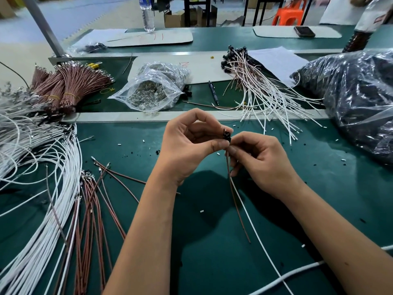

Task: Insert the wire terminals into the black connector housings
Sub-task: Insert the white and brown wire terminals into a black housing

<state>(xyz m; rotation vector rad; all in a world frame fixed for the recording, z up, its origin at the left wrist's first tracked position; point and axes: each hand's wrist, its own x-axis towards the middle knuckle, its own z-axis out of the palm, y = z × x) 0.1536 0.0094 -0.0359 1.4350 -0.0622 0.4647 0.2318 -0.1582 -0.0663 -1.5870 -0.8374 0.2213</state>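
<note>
A small black plastic plug (226, 136) is pinched between the thumb and curled fingertips of the left hand (187, 143), just above the green mat (212, 241). Right beside it, a thin brown wire (236, 201) and a smooth white wire (253, 226) are gripped by the curled fingers of the right hand (261, 162); both hang below that hand. Whether the metal tips are seated in the plug cannot be told. Loose white and brown wires (63, 209) are fanned out left of the left forearm.
</note>
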